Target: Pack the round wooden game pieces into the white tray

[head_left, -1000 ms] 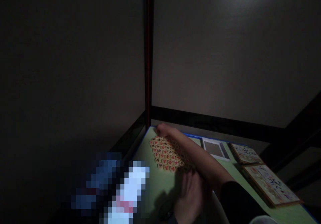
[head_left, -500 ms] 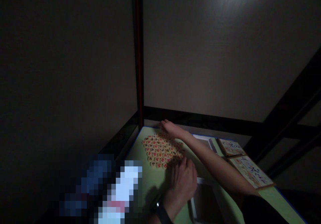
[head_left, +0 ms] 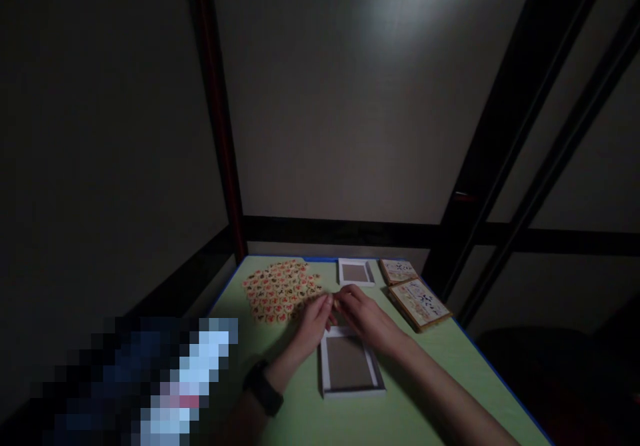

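Note:
Chinese chess pieces [head_left: 277, 293], round and pale with red or black characters, lie packed side by side in one layer at the far left of the table. My left hand [head_left: 314, 321] is closed at the right edge of these pieces, thumb and fingers pinched. Against its fingertips my right hand [head_left: 367, 318] is pinched too. Whatever small thing is between the fingertips is too hidden to make out. Just below both hands lies an open shallow box [head_left: 347, 364] with white walls and a grey-brown bottom.
The green table [head_left: 430, 393] has a blue edge and stands near the wall. At its back is a smaller open white box [head_left: 356, 273]. Two patterned box lids [head_left: 419, 301] lie at the far right. A pixelated bright patch covers the lower left.
My right hand has come back from the far side of the pieces and met my left hand over the near box's far edge. The view has swung right.

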A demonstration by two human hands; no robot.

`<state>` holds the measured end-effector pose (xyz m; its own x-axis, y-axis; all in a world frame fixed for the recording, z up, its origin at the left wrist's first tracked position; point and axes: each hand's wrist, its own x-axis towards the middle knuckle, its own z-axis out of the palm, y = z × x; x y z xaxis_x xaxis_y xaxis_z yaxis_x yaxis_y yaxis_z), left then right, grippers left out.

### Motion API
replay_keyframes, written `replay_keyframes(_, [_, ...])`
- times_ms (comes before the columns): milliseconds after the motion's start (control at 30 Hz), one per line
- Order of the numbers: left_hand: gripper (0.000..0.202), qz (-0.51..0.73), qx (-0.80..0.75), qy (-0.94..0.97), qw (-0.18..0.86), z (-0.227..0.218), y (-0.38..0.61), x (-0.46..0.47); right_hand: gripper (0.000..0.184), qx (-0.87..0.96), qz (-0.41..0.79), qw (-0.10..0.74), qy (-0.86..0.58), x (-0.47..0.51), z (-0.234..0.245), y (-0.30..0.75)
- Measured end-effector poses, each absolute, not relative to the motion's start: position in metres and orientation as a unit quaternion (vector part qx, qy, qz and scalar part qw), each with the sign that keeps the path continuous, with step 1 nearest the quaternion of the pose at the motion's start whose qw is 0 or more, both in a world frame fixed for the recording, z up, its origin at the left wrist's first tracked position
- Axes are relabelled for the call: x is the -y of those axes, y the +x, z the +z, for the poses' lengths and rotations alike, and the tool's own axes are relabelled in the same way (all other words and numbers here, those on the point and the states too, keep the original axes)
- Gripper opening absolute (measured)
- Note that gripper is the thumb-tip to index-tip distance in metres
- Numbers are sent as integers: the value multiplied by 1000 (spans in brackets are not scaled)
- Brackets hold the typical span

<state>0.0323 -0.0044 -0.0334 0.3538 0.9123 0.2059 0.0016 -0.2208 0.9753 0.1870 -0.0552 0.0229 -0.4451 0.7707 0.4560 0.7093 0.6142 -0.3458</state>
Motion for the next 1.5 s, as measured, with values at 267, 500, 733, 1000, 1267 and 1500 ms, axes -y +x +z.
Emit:
replay_keyframes(267, [48,479,-342,644,489,-22,22,3,29,829,-11,351,-435,52,0,184])
replay_keyframes(500, [41,477,-282,545,629,-19,19,10,38,807,-46,426,-407,53,-9,181])
replay_keyframes(733, [35,480,-177,408,756,-9,15,10,26,752,-23,529,-391,56,8,182])
replay_keyframes(1000, [31,457,-171,416,767,-7,15,13,23,769,-58,489,-408,60,8,183])
replay_keyframes(1267, [31,415,-199,452,764,-11,12,17,38,790,-192,379,-442,67,4,181])
replay_keyframes(1500, [37,418,-206,454,759,-2,9,22,39,795,-172,355,-461,69,6,179])
